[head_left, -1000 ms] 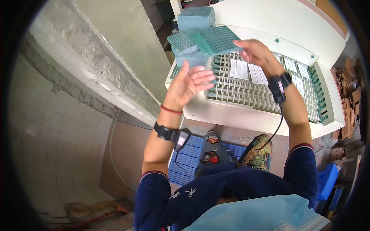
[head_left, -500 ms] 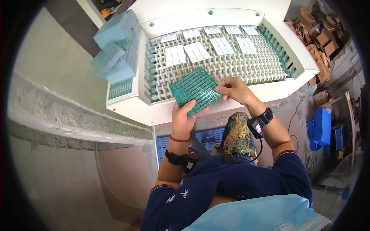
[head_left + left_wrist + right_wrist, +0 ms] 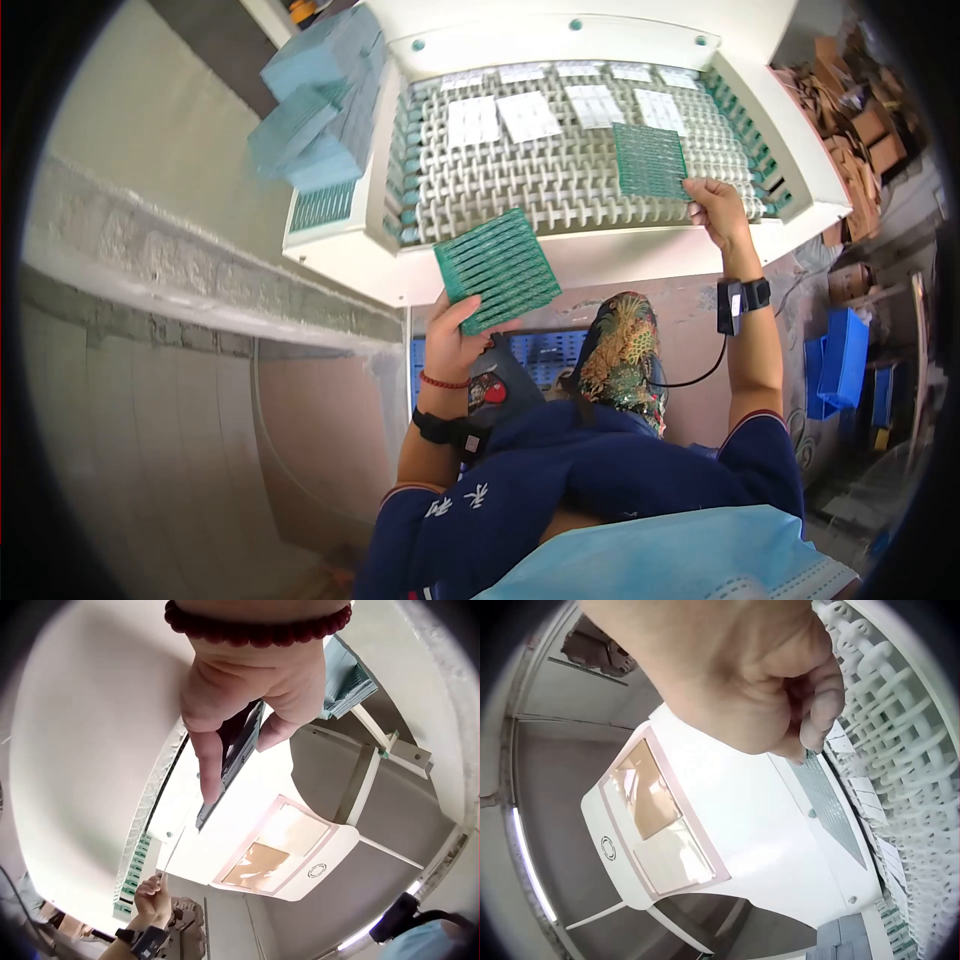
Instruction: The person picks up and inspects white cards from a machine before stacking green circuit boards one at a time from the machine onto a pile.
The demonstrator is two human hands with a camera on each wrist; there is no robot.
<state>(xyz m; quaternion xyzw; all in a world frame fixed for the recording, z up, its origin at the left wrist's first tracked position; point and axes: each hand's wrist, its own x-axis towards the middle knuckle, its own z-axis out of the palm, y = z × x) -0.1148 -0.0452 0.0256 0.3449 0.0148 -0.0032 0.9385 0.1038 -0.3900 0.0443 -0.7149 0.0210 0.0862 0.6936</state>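
Note:
In the head view the left hand (image 3: pixel 460 345) holds a green panel stack (image 3: pixel 498 270) by its lower left edge, thumb on top, in front of the white machine. The left wrist view shows the stack (image 3: pixel 241 761) edge-on between thumb and fingers. The right hand (image 3: pixel 722 215) pinches a single green panel (image 3: pixel 650 162) at its lower right corner, over the rollers (image 3: pixel 540 190). In the right wrist view the fingertips of the right hand (image 3: pixel 757 690) pinch that panel (image 3: pixel 831 802) at its corner. Pale panels (image 3: pixel 472 121) lie on the rollers behind it.
Tall stacks of panels (image 3: pixel 325 60) stand on the machine's left end, beside a concrete wall ledge (image 3: pixel 200 275). The machine's white front edge (image 3: pixel 600 250) runs before the person. Blue bins (image 3: pixel 838 360) and cardboard scraps (image 3: pixel 860 120) are at the right.
The right hand has moved from the left-hand stack out to the right with one panel, now over the rollers. The left hand still holds its stack, slightly lower.

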